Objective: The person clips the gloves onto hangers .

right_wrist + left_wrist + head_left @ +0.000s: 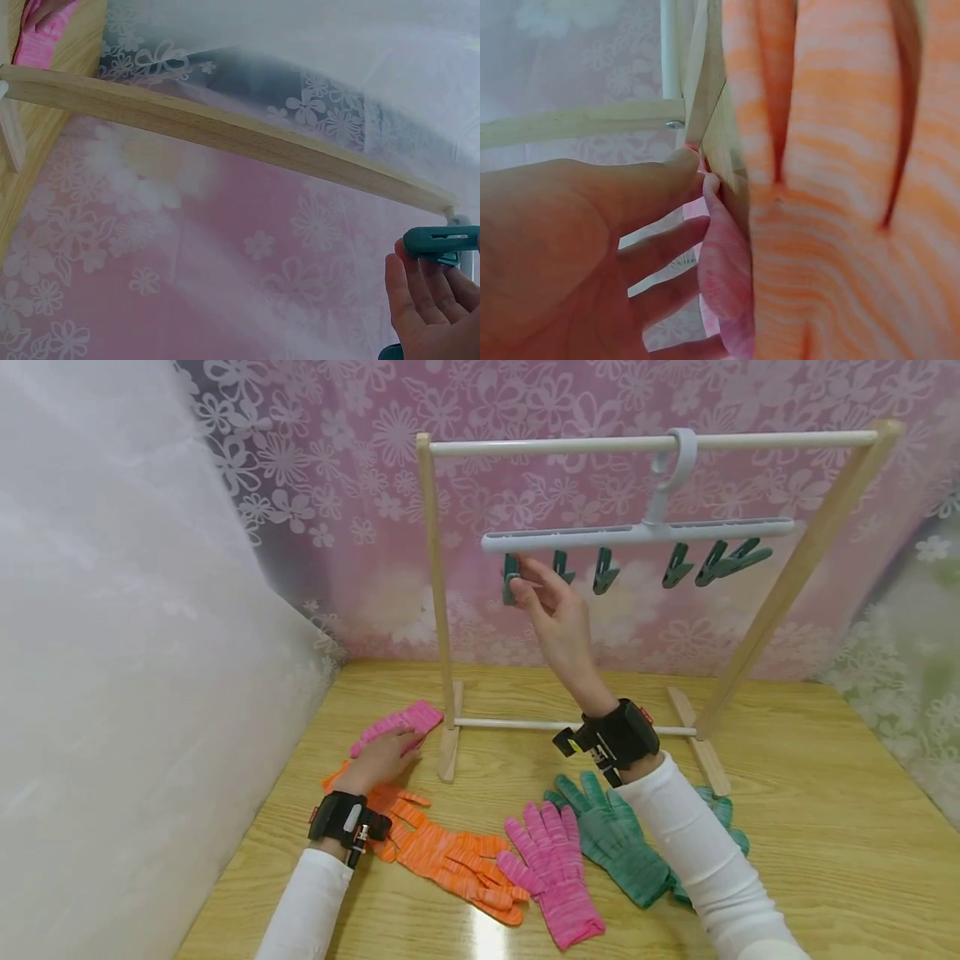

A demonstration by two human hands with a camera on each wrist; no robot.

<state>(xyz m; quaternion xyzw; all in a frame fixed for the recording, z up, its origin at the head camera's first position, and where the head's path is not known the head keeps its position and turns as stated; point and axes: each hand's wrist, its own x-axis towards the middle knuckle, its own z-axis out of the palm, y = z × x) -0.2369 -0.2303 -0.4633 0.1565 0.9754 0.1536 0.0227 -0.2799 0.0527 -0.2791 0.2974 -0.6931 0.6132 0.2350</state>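
Note:
At the left end of the white hanger, my right hand pinches a dark green clothespin between thumb and fingers. The right wrist view shows the same clothespin at the fingertips. Down on the table, my left hand grips a pink glove beside the rack's left foot. Thumb and fingertips meet at the folded edge of that pink glove in the left wrist view, with an orange glove close by.
The hanger hooks over the white top rod of a wooden rack. Several more green clothespins dangle from it. Orange gloves, another pink glove and green gloves lie on the wooden table.

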